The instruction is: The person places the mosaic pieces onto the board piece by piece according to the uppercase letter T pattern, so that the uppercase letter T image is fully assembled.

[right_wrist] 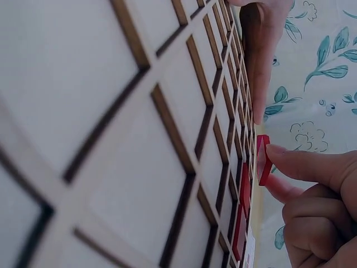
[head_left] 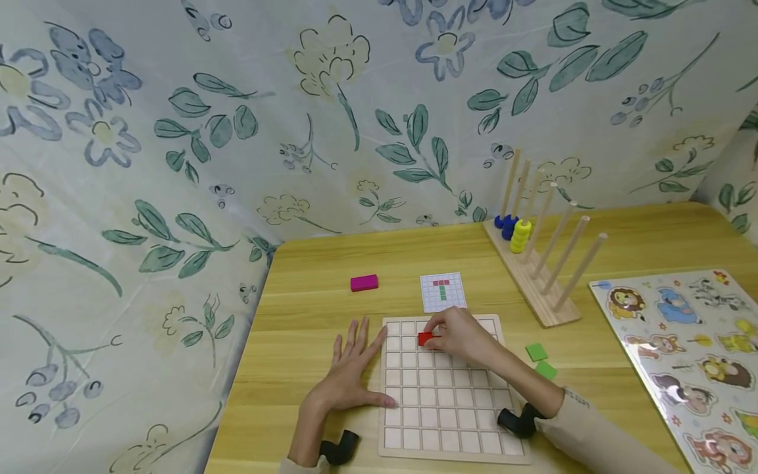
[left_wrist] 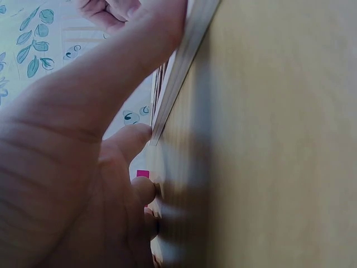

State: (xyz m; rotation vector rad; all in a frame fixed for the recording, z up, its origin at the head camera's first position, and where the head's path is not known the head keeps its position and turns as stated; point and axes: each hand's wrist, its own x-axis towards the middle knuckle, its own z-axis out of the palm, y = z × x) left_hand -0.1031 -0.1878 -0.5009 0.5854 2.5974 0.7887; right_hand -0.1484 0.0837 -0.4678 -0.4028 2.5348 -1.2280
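My right hand pinches a red square tile between thumb and fingertips, near the top of a wooden grid board. The tile is tilted, just over the board's surface. In the right wrist view, two more red tiles lie in neighbouring cells; from the head view my right hand mostly hides them. My left hand rests with spread fingers at the board's left edge. Its thumb and index finger touch the rim, and the other fingers lie toward the table.
Behind the board lies a pattern card with a red and green T. A magenta block is at back left. Two green tiles lie right of the board, near a wooden peg stand with beads and an animal puzzle.
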